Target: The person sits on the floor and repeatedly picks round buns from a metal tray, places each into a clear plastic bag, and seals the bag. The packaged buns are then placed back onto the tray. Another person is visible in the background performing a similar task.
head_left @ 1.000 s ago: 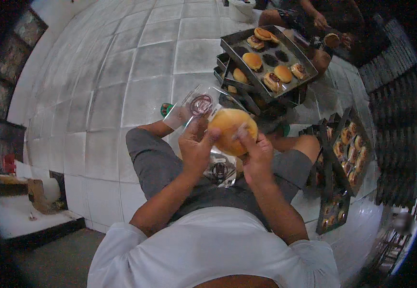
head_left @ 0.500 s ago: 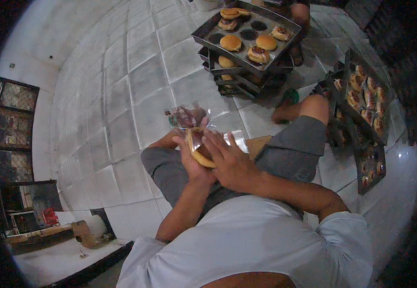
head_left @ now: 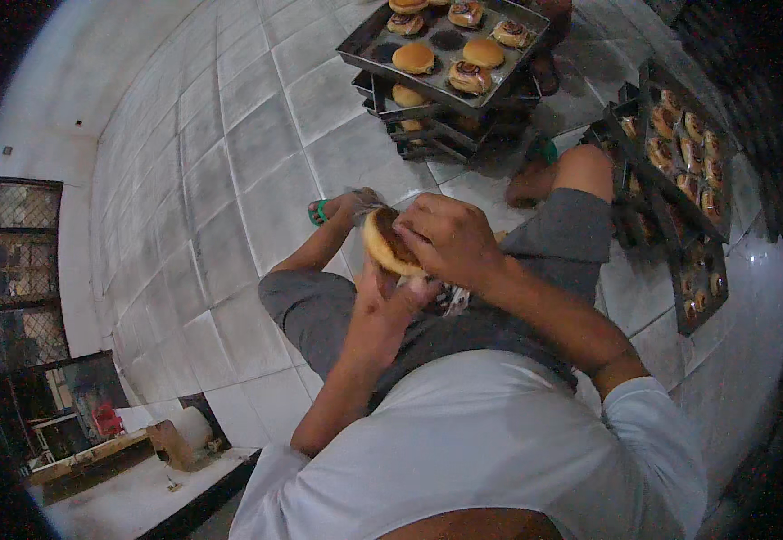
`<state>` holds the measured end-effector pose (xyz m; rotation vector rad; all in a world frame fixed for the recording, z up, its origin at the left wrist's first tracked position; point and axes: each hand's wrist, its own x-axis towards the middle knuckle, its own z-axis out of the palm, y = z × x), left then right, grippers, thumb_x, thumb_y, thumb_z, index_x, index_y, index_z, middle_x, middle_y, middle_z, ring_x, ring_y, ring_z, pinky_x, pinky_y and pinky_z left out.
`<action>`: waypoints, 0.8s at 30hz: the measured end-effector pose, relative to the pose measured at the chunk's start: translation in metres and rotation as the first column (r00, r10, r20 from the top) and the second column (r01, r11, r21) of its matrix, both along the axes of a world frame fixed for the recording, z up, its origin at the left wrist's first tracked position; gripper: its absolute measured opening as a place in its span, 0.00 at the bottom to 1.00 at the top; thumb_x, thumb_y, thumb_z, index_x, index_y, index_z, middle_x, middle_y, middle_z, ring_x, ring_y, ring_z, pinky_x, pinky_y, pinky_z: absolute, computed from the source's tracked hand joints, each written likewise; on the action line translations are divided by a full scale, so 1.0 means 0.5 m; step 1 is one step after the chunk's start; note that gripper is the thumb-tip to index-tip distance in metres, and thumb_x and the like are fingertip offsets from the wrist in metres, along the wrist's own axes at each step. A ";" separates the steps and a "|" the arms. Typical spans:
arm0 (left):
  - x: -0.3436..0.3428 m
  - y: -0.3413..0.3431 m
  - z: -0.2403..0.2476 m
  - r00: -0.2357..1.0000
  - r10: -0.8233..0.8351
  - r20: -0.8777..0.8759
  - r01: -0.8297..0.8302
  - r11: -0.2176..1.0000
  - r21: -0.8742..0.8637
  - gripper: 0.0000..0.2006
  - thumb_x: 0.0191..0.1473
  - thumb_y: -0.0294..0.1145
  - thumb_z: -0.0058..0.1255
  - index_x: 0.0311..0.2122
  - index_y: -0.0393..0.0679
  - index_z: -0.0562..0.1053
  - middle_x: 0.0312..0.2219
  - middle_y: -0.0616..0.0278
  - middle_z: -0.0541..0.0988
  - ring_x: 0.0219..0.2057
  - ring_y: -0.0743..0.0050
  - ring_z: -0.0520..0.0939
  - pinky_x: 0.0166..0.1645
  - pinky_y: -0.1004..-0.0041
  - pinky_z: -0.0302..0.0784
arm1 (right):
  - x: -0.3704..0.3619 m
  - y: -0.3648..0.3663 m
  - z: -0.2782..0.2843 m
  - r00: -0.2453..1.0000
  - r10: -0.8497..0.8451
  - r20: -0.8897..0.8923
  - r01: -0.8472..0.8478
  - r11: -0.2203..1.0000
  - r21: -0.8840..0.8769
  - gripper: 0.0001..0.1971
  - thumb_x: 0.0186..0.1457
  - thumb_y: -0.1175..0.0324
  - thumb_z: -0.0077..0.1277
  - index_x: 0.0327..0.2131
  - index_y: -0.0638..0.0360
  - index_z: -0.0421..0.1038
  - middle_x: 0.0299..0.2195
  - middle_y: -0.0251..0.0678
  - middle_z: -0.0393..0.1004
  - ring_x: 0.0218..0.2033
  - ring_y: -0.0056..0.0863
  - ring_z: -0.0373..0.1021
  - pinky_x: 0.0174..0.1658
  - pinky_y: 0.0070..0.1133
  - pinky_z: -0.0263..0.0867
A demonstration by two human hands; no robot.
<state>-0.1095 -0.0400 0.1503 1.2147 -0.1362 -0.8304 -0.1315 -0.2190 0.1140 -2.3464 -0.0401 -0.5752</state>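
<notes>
So the bun (head_left: 380, 250) is up over the person's lap, between both hands, tipped up on its edge instead of lying flat. It's round, with a soft pale-gold rim, and the side facing the right hand is a lot darker brown. Some clear plastic (head_left: 369, 209) shows just by its upper left edge, too blurry to say how it sits.

Left hand (head_left: 382, 292) has its grip clamped on the bun from below. Right hand (head_left: 450, 236) has fingers curled against the brown side, but I can't tell if that grip is actually pinching.

Room-wise, the tiled floor (head_left: 229, 189) is wide open to the left and ahead left. The near edge of the top tray (head_left: 441, 67) is past the hands, well apart from them. The right-hand tray stack (head_left: 625, 148) sits beyond the right knee (head_left: 587, 171), which fences that side in a bit.
</notes>
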 end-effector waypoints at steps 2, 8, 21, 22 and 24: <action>-0.017 0.028 0.027 0.987 0.005 0.161 -0.036 0.981 0.190 0.22 0.65 0.39 0.56 0.58 0.36 0.72 0.48 0.56 0.80 0.49 0.62 0.81 0.53 0.62 0.81 | -0.016 0.012 0.033 0.968 -0.034 0.250 0.030 0.999 0.021 0.10 0.53 0.64 0.62 0.36 0.56 0.81 0.38 0.41 0.80 0.36 0.40 0.79 0.37 0.33 0.75; 0.056 0.046 -0.115 0.891 -0.138 0.432 -0.069 0.900 0.430 0.21 0.66 0.45 0.52 0.44 0.33 0.81 0.29 0.51 0.84 0.25 0.69 0.84 0.29 0.72 0.80 | 0.006 -0.034 -0.019 0.993 -0.102 -0.063 0.086 0.973 -0.213 0.08 0.51 0.66 0.64 0.26 0.61 0.81 0.27 0.43 0.78 0.30 0.41 0.78 0.34 0.31 0.74; 0.093 -0.074 -0.082 0.727 -0.497 -0.474 -0.061 0.641 -0.765 0.49 0.57 0.79 0.36 0.69 0.47 0.60 0.63 0.32 0.66 0.60 0.40 0.74 0.62 0.42 0.73 | -0.134 -0.042 0.145 0.942 -0.170 -0.290 0.288 0.854 0.434 0.10 0.53 0.65 0.65 0.36 0.59 0.83 0.35 0.45 0.81 0.36 0.39 0.80 0.40 0.31 0.77; 0.092 -0.078 -0.069 0.763 -0.471 -0.444 -0.006 0.681 -0.732 0.48 0.57 0.79 0.38 0.69 0.48 0.61 0.63 0.32 0.67 0.59 0.41 0.76 0.60 0.43 0.75 | -0.144 -0.041 0.127 0.959 -0.089 -0.269 0.214 0.851 0.480 0.11 0.50 0.66 0.67 0.36 0.61 0.82 0.35 0.45 0.81 0.38 0.38 0.80 0.40 0.31 0.76; 0.080 -0.081 -0.051 0.811 -0.428 -0.400 0.031 0.714 -0.700 0.47 0.57 0.78 0.41 0.68 0.49 0.62 0.61 0.32 0.68 0.56 0.43 0.79 0.57 0.45 0.79 | -0.143 0.021 0.123 1.000 0.007 -0.031 0.000 0.971 0.237 0.12 0.51 0.65 0.67 0.35 0.62 0.81 0.33 0.43 0.79 0.35 0.37 0.79 0.38 0.32 0.76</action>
